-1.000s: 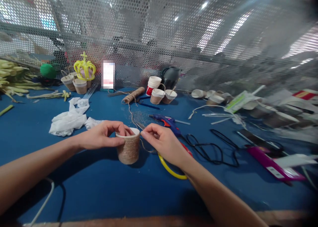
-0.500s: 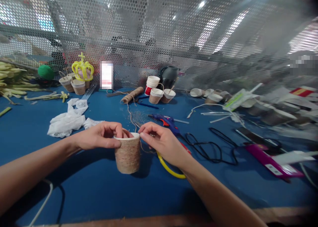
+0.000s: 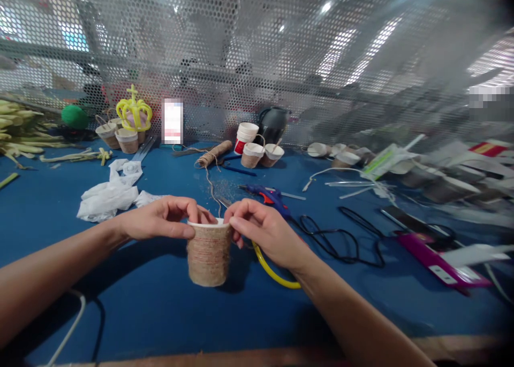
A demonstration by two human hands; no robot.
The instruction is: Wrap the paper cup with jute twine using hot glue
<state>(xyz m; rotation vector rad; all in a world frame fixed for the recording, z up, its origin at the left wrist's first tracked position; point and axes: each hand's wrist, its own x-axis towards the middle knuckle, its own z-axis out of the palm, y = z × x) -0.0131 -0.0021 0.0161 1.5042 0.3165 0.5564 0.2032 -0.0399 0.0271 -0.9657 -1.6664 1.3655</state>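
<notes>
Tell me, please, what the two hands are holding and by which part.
Both hold the twine-wrapped cup at its rim: the left hand pinches the rim's left side, the right hand grips its right side.

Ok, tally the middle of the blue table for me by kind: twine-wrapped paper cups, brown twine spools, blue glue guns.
Twine-wrapped paper cups: 3, the held cup between left hand and right hand, plus two at the back
Brown twine spool: 1
Blue glue gun: 1
Total: 5
</notes>
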